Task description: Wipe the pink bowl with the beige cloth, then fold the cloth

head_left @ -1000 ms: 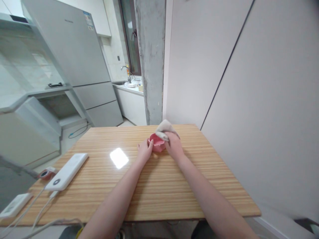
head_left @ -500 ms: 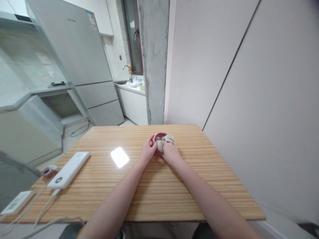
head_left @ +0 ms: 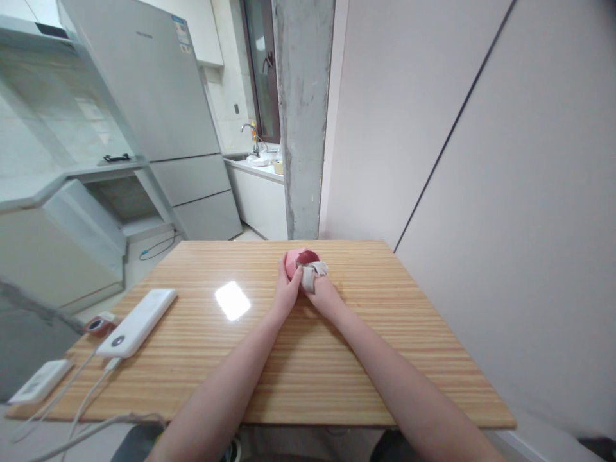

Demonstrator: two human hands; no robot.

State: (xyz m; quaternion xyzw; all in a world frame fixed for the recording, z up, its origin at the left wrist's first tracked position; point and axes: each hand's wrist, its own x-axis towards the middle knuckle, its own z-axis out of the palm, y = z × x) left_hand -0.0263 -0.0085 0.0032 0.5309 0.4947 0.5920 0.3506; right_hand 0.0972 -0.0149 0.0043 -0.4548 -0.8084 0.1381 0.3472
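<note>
Near the far edge of the wooden table (head_left: 385, 333), a small pink bowl (head_left: 292, 260) is tipped, its dark red inside turned to the right and towards me. My left hand (head_left: 287, 292) grips it from the left, thumb at the rim and fingers around the outside. A greyish-white cloth (head_left: 308, 278) lies over the rim and partly inside the opening. My right hand (head_left: 326, 296) is closed on this cloth and presses it to the bowl; its fingertips are hidden by the cloth and bowl.
On the table's left stand a white power bank (head_left: 137, 324) with a cable (head_left: 91, 391), a white box-shaped device (head_left: 41, 382) and a small reddish-brown object (head_left: 100, 325). A pale wall (head_left: 457, 224) runs along the right. Behind are a fridge (head_left: 144, 96) and a sink counter (head_left: 260, 199).
My left hand has tipped the bowl over so more of its pink outside shows on the left. The right hand has shifted slightly left with the cloth. The camera view has moved slightly.
</note>
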